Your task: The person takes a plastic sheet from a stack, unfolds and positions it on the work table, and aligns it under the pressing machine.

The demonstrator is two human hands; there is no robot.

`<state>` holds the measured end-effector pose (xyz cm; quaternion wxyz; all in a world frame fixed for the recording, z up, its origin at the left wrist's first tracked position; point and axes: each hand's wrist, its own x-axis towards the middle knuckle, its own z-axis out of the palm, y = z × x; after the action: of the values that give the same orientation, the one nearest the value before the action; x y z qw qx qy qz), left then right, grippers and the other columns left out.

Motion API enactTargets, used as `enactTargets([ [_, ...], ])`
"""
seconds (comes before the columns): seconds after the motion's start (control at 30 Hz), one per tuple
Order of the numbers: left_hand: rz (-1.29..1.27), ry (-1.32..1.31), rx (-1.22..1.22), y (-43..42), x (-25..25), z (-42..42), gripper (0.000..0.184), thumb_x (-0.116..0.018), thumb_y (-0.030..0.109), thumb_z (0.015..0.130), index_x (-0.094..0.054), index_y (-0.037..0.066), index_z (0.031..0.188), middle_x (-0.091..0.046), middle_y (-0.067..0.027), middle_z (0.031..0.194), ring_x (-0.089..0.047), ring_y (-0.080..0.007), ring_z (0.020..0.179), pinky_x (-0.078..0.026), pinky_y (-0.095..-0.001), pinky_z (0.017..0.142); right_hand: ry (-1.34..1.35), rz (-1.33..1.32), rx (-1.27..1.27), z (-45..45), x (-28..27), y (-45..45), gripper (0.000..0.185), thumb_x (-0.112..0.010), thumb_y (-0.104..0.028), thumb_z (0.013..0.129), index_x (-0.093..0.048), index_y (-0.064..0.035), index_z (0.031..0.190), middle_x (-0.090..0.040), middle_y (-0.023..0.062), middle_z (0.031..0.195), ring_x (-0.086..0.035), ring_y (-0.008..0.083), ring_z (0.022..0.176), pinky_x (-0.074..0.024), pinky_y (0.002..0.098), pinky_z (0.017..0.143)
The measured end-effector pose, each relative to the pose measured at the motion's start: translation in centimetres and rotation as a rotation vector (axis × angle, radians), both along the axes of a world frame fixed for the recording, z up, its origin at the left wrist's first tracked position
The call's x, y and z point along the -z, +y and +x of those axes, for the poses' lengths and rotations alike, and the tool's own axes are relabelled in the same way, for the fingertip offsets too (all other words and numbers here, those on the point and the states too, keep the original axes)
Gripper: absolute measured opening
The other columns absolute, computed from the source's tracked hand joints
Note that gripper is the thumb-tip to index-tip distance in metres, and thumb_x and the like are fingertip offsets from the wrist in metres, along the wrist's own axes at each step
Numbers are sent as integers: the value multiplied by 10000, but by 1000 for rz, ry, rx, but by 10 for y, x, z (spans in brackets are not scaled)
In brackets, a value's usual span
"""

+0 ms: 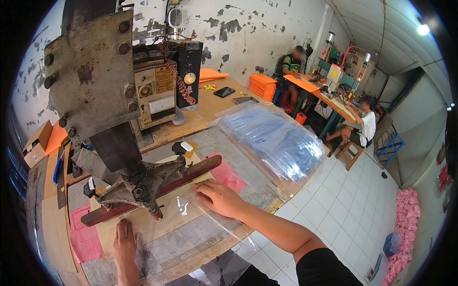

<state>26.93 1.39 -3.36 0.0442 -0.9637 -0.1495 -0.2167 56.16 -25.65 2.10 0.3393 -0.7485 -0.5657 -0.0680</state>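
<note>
A clear plastic sheet point(186, 243) lies across the front of the worktable and reaches under the press's sealing bar point(164, 186). At its left edge, my left hand point(125, 245) has its fingers close together on the plastic. My right hand point(218, 198) curls its fingers at the sheet's upper right side, close to the bar. Beneath the bar runs a pale board point(107, 233), with pink sheets point(85, 233) showing at both ends. A metal bracket point(140, 188) carries the bar under the machine's column.
A stack of clear plastic sheets point(272, 138) lies to the right. Behind are a phone point(224, 91), a control box point(157, 95) with a knob, and stacked orange sheets point(262, 86). Two people sit at a farther table point(322, 95). Pink bundles point(405, 219) lie by the right wall.
</note>
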Motion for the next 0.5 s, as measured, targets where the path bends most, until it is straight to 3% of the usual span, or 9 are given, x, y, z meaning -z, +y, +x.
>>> enactTargets([
  [0.5,43,-29,15,-1,-3,1,462,-680,5,879,-621,2,1337,-585,-130,1395,-673,-331,1190,-635,-382,863,4,-2,4,-1,-1,0,300,-693,-171,977,-665,8,1216,-707,159,1113,-662,341,1081,-558,434,925],
])
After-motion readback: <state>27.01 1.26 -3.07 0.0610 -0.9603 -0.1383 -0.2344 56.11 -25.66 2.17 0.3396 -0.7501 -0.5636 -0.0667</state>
